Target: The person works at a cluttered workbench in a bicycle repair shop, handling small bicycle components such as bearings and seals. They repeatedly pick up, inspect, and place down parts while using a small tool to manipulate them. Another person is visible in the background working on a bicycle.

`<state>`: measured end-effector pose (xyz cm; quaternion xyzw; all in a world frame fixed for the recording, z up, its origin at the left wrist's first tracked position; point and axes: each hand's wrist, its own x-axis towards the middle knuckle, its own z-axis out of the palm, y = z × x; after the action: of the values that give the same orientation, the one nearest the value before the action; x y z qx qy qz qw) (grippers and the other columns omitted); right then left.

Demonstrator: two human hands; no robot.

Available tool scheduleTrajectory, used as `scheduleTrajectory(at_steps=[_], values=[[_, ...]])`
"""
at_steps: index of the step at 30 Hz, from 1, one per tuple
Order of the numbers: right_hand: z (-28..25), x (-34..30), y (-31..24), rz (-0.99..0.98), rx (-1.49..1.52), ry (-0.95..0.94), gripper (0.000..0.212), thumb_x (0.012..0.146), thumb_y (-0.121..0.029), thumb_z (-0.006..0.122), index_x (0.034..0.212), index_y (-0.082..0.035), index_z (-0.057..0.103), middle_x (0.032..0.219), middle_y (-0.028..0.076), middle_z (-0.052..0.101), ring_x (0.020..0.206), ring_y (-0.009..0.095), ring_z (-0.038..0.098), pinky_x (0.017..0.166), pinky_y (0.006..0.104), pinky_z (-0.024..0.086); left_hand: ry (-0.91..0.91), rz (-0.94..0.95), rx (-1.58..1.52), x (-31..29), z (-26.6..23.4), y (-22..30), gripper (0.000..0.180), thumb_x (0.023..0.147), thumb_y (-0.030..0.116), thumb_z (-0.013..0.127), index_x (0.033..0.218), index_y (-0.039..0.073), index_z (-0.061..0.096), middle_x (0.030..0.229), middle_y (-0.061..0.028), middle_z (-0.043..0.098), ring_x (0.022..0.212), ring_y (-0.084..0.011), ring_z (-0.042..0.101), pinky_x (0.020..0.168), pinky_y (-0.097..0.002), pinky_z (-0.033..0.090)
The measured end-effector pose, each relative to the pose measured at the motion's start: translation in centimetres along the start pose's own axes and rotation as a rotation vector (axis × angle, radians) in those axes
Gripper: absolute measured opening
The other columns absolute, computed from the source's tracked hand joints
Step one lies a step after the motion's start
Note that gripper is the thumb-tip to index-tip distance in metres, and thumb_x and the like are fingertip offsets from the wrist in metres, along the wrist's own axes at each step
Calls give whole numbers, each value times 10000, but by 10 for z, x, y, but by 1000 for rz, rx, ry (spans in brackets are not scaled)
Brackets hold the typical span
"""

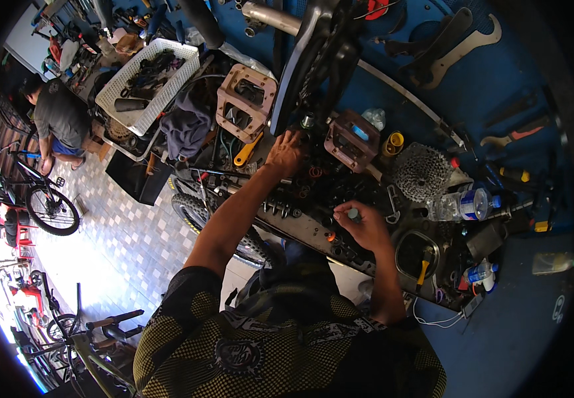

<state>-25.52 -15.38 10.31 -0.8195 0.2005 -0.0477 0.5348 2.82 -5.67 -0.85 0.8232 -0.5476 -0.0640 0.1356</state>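
Note:
My left hand (286, 155) reaches over the cluttered workbench, palm down. Its fingers look stretched out and slightly apart beside a small metal fitting (307, 121), below a dark bicycle crank assembly; whether they touch anything is hard to see. Near the bench's front edge, my right hand (365, 225) is closed around a small grey cylindrical piece (353, 213), whose round end shows between thumb and fingers. Two brown platform pedals (246, 99) flank the crank area. A yellow-handled tool (247, 154) lies left of my left hand. A cassette (422, 172) rests right of the other pedal (352, 140).
A white plastic basket (146, 85) of parts stands at the far left, near a dark cloth (186, 125). Plastic bottles (460, 204) lie at the right. Wrenches (466, 52) hang on the blue board. Another person (60, 116) bends near a parked bicycle (50, 202).

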Motion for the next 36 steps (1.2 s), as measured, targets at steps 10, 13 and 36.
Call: scheduleTrajectory(at_steps=[10,13,36], values=[[-2,0,-6,31,-37,-10,149,953,-151,736,1050,-38,729,943,37,753,898,89,688,789,263,517,-73,42,-27,-10,-11,26,440,854,305,744,1293,323,712,1523,-145,425,1439,-404,347,1197,-537,295],[1,-1,-7,30,-21,-11,152,952,-149,734,1054,-36,727,944,38,753,896,90,687,789,265,515,-27,94,-61,-12,-4,21,434,841,309,758,1273,311,724,1517,-167,419,1414,-435,362,1177,-564,312],[23,58,0,-34,-574,158,230,929,-286,704,1007,-72,737,936,150,752,873,353,728,743,431,566,423,110,-399,-28,7,-37,211,831,211,740,971,54,732,917,-77,720,892,-229,681,866,-403,532]])
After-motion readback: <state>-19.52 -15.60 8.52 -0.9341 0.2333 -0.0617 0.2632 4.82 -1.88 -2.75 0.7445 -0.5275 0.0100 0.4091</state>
